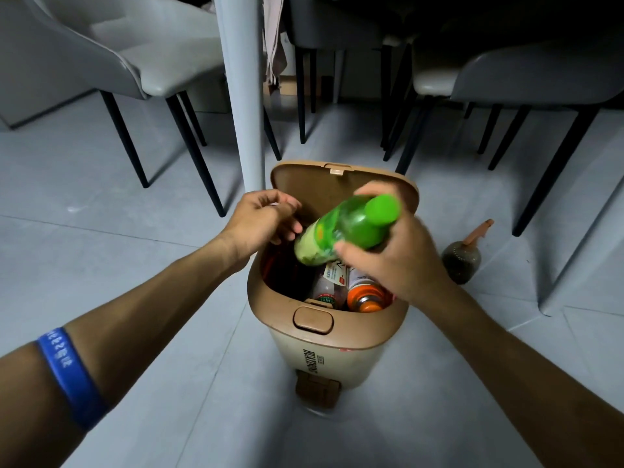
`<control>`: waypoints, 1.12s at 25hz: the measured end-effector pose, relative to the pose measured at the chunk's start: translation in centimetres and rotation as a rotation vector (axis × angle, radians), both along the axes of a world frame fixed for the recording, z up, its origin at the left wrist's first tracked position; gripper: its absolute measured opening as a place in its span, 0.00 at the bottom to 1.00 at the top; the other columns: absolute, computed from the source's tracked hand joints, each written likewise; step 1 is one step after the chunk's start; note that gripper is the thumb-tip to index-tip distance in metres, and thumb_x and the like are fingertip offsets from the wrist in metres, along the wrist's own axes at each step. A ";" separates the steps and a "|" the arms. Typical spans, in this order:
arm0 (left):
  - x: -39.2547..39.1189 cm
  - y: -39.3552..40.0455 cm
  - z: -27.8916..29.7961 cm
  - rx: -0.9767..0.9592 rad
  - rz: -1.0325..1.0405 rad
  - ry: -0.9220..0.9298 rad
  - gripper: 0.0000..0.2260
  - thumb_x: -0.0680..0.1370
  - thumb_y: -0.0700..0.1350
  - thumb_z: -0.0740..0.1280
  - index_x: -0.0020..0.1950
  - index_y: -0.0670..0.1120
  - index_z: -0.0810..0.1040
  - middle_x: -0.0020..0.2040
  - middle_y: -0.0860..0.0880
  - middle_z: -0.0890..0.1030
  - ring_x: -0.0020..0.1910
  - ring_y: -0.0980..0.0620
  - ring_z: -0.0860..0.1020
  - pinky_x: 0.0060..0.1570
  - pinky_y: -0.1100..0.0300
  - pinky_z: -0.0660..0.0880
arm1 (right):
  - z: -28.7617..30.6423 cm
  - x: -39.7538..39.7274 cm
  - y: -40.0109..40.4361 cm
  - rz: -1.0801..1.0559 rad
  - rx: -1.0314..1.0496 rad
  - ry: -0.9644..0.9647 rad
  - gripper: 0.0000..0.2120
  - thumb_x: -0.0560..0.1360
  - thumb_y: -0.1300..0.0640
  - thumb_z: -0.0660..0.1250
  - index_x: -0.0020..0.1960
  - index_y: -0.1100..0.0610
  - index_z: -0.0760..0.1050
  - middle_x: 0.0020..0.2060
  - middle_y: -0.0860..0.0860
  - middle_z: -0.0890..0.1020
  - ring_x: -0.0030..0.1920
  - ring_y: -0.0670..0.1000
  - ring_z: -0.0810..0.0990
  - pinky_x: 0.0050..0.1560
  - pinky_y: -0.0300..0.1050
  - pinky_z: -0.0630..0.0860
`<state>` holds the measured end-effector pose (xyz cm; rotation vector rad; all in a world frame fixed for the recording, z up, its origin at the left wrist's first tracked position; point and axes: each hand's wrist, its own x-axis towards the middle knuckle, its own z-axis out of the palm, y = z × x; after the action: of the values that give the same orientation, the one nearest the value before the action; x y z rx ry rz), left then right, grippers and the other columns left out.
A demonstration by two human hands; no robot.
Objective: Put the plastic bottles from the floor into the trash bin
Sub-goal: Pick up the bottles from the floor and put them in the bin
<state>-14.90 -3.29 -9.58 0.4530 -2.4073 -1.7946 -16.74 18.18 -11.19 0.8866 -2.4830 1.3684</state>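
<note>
A tan trash bin (324, 336) stands on the floor in the middle of the view with its lid (314, 187) up. My right hand (391, 261) grips a green plastic bottle (344, 229) with a green cap, held tilted over the bin's mouth, bottom end pointing down to the left. My left hand (261, 224) hovers at the bin's left rim, fingers curled, holding nothing. Inside the bin lie an orange-labelled bottle (366, 293) and a clear bottle (326, 288) with a white label.
A dark round bottle with a brown nozzle (462, 256) sits on the floor right of the bin. A pale table leg (241, 96) rises just behind the bin. Grey chairs with black legs (189, 153) stand to the left, behind and to the right.
</note>
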 end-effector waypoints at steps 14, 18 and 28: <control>0.4 -2.8 -1.9 -0.277 -0.577 -0.233 0.22 0.71 0.25 0.66 0.61 0.44 0.80 0.56 0.42 0.83 0.56 0.44 0.82 0.57 0.52 0.80 | -2.1 2.1 -3.5 0.239 0.394 -0.164 0.28 0.65 0.33 0.68 0.62 0.40 0.70 0.57 0.43 0.74 0.54 0.49 0.78 0.53 0.51 0.77; 0.1 -1.9 -2.2 -0.351 -0.762 -0.162 0.30 0.72 0.36 0.73 0.71 0.54 0.72 0.66 0.51 0.78 0.66 0.52 0.75 0.67 0.54 0.72 | -1.9 0.7 -2.5 0.040 0.301 -0.058 0.18 0.68 0.42 0.66 0.55 0.48 0.72 0.44 0.47 0.81 0.38 0.48 0.79 0.39 0.44 0.77; -4.5 2.1 -3.9 -1.074 -0.750 -0.169 0.29 0.71 0.67 0.65 0.69 0.57 0.68 0.65 0.50 0.76 0.64 0.47 0.71 0.65 0.47 0.69 | -2.5 -2.1 0.8 0.046 0.713 0.155 0.17 0.73 0.52 0.66 0.62 0.52 0.77 0.55 0.53 0.82 0.54 0.56 0.78 0.52 0.48 0.71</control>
<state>-19.44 -1.21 -13.47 -0.4809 -3.4017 -0.2709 -18.85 18.94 -13.71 1.1130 -2.8528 0.3635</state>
